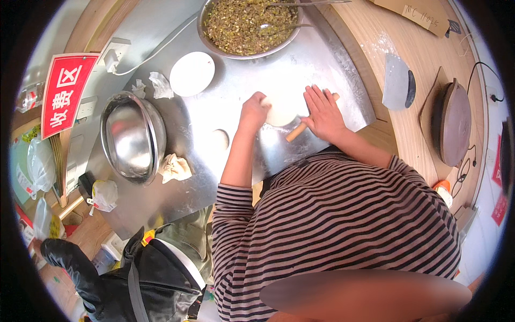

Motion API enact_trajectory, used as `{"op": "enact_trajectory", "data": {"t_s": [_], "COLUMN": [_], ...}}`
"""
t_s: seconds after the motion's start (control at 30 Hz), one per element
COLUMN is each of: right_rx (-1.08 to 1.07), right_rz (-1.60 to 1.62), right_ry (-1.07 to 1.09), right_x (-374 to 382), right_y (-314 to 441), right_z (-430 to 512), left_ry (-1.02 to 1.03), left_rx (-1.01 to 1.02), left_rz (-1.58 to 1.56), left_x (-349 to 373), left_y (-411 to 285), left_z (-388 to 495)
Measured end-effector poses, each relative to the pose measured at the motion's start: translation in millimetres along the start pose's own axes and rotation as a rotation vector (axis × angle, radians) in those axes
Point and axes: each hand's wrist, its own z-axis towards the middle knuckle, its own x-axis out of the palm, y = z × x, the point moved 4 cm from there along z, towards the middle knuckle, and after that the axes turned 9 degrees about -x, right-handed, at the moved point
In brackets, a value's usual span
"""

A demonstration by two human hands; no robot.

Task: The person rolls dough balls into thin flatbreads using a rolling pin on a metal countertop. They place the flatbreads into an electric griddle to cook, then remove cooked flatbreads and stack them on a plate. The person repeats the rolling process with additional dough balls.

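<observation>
On the floury steel tabletop (201, 193), my left hand (254, 112) pinches the left edge of a flat, round dough sheet (283, 110). My right hand (323, 114) holds a thin wooden rolling pin (297, 132) beneath its palm, fingers stretched out over it. The pin lies slantwise at the right edge of the dough, and part of it is hidden under the hand. Left of my left forearm sits a smaller pale dough round (219, 139).
A metal basin of chopped filling (249, 28) with utensils stands at the far edge. Leftward are a white plate (192, 74), crumpled tissues (161, 85), steel bowls (132, 137) and a cloth (175, 168). A dough scraper (395, 82) and round electric griddle (456, 122) occupy the wooden counter.
</observation>
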Motion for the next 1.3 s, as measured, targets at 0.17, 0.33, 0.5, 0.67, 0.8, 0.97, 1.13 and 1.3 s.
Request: {"op": "enact_trajectory", "data": {"t_s": [0.17,0.33,0.5,0.67,0.8,0.97,1.13,1.3], "right_rx": [0.062,0.027,-0.03,0.059,0.011,-0.013,0.027,0.012], "right_rz": [0.132,0.08,0.073,0.094,0.106,0.086,0.108,0.097], "right_ry": [-0.348,-0.168,-0.091,-0.309,-0.339,-0.089,-0.335,-0.249], "right_x": [1,0,-3,2,-3,2,4,-2], "right_y": [-8,-2,2,-9,-1,5,-4,2], "right_z": [102,68,3,119,90,-8,90,76], "left_ry": [0.107,-0.109,-0.084,0.063,-0.104,-0.063,0.071,-0.154], "left_rx": [0.06,0.099,0.076,0.05,0.041,-0.035,0.018,0.05], "left_rz": [0.354,0.208,0.072,0.415,0.197,-0.033,0.228,0.174], "left_x": [6,-9,-5,8,-7,-3,13,-7], "left_y": [-20,-28,-6,-23,-26,4,-14,-20], "left_z": [9,17,-4,9,17,-5,4,20]}}
